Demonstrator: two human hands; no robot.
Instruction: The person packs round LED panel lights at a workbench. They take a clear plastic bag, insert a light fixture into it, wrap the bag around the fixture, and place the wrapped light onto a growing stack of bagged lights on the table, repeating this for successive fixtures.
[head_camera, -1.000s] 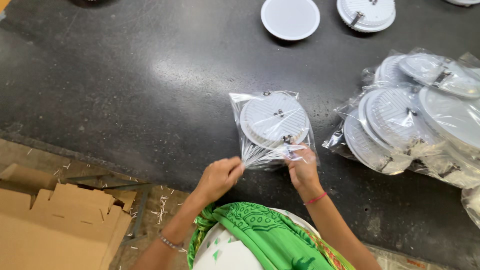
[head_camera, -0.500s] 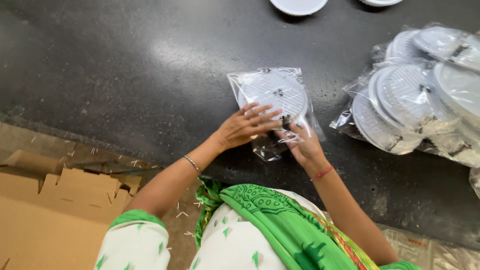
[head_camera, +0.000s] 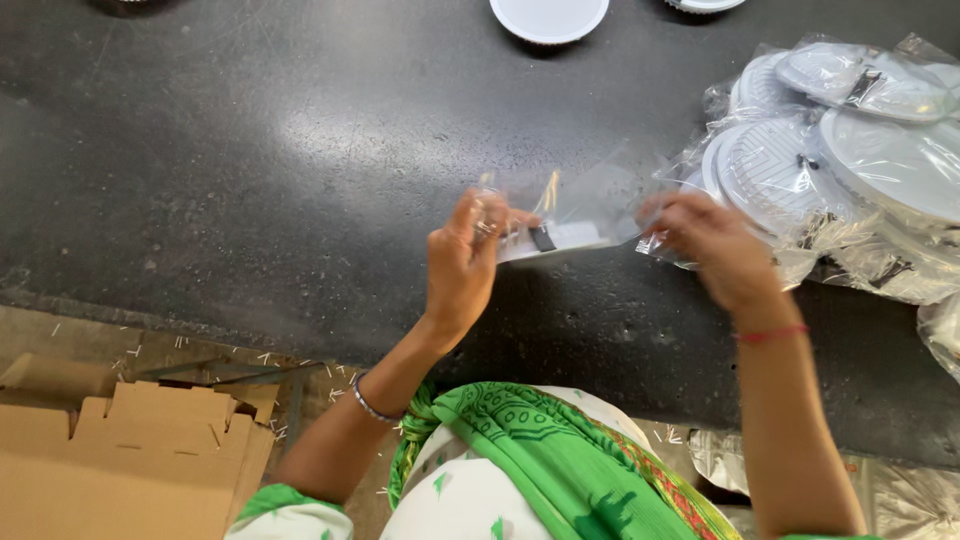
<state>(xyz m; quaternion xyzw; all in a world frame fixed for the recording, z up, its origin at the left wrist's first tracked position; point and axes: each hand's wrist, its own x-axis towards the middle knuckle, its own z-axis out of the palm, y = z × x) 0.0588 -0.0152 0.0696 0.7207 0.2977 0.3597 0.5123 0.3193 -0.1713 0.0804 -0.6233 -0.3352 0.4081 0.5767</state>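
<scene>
Hands held a clear plastic bag with a white round disc (head_camera: 560, 228) edge-on above the black table (head_camera: 250, 150); our left hand (head_camera: 462, 268) and right hand (head_camera: 712, 248) pinched its ends. It looked light, slippery and crinkly, so we judged the disc's rim the safest hold.

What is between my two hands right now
In the head view, a bagged white round fixture, seen edge-on in clear plastic, spans the gap between the left hand and right hand, both gripping it above the dark tabletop.

Green-and-white patterned short-sleeved garment (head_camera: 470, 500), bright green printed scarf (head_camera: 560, 460) with red-and-yellow trim at five o'clock, thin beaded metal bracelet (head_camera: 368, 402) on left wrist, thin red thread band (head_camera: 768, 334) on right wrist, bare forearms
</scene>
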